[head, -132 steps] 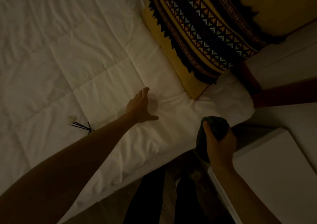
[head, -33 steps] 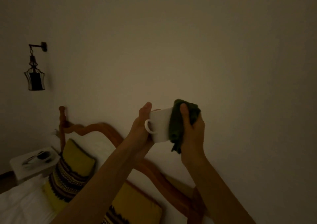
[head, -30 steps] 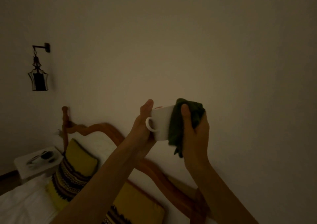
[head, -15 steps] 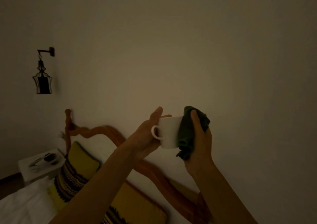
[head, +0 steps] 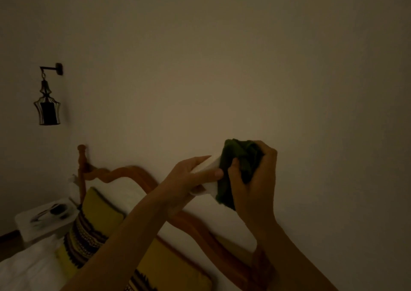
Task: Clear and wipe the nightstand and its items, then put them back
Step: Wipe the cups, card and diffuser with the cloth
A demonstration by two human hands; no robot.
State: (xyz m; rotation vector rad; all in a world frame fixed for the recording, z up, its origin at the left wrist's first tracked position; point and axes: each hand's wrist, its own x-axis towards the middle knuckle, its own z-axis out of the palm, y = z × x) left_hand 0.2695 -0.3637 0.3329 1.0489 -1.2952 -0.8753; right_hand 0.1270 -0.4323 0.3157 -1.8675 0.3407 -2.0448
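The white cup is up in the air, raised in front of the bare wall above the wooden headboard, and it's getting its rub-down. The left hand grips the cup's near end, fingers wrapped along its side. The right hand bunches the dark green cloth over the cup's far end, thumb and fingers curled into the folds. Below the cup, a yellow patterned cushion leans against the headboard. Far left of the headboard sits a white nightstand carrying dark items, blurred, under a wall lantern. My read: midway through, cup being wiped, putting things back remains.
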